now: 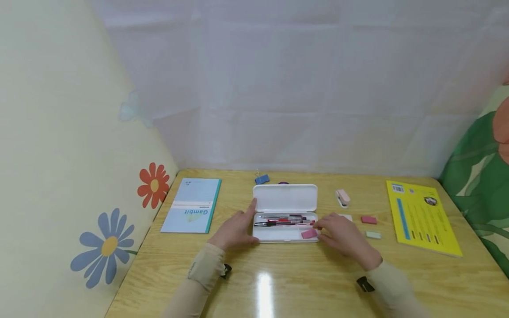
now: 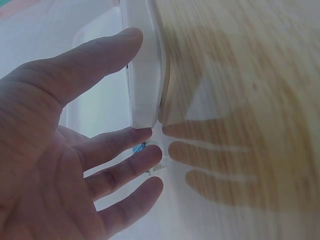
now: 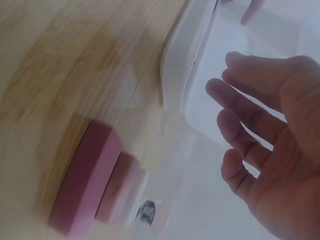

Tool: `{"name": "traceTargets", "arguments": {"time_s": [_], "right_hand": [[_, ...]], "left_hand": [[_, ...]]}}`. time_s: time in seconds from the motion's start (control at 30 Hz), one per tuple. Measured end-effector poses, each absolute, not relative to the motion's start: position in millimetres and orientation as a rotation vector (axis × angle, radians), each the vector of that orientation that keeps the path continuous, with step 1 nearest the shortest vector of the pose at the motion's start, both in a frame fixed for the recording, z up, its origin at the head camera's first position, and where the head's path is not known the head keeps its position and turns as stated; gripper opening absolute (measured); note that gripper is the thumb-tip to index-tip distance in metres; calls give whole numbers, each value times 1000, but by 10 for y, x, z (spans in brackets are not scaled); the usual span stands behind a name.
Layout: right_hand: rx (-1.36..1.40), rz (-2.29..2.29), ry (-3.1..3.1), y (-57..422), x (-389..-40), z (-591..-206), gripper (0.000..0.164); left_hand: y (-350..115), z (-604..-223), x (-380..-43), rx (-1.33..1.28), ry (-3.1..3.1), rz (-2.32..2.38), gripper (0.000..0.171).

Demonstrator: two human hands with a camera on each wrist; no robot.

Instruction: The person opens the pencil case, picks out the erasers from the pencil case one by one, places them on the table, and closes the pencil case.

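Note:
A white pencil case (image 1: 285,235) lies open on the table with its lid (image 1: 285,198) tipped back. Several pens (image 1: 278,223) and a pink eraser (image 1: 309,233) are inside. At its left end my left hand (image 1: 237,229) rests with thumb and fingers spread; the left wrist view shows the thumb (image 2: 100,57) over the case side and a fingertip touching its corner. My right hand (image 1: 341,232) is by the case's right end, near the pink eraser. In the right wrist view its loosely bent fingers (image 3: 245,125) show nothing between them.
Right of the case lie a red-pink eraser (image 1: 369,220), a pale green eraser (image 1: 373,235), a partly hidden white piece (image 1: 347,217) and a pink stapler (image 1: 342,198). A blue binder clip (image 1: 262,179) sits behind. Notebook (image 1: 191,216) left, yellow book (image 1: 423,221) right.

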State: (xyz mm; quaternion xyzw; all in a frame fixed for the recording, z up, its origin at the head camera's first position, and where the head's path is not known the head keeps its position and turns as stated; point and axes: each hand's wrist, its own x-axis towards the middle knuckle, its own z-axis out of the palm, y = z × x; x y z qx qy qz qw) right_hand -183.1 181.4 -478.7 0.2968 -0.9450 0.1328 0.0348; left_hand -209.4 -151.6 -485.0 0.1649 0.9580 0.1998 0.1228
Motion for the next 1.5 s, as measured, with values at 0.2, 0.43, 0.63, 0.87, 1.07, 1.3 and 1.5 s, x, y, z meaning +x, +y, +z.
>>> {"name": "traceTargets", "arguments": {"time_s": [0.2,0.43,0.63,0.87,1.07,1.3,1.5], "right_hand": [[1019,368,-2856,1693,-1924,-4805,11],[1110,361,-2817,1610,-2043,-4849,4],[1143,269,-2833,1560,-2118,-4869,1],[1163,221,-2853,1525,-2141,-4857,5],[1182,249,-2830,1537,-2130,-4895,4],[1093,326,-2876,1578,-2069,-4812,5],[1008,338,-2870,1704,-1997,-4718,11]], "left_hand": [[-1506,-4842,-2095,470,2794,580,122],[-1498,-4826,-2094,453,2788,570,122],[-1492,-4824,-2090,461,2791,572,122],[-1500,-4839,-2089,472,2804,588,124],[-1501,-4848,-2093,468,2800,572,124],[-1494,-4858,-2103,476,2803,568,124],[-1490,-4861,-2105,480,2803,563,123]]}}
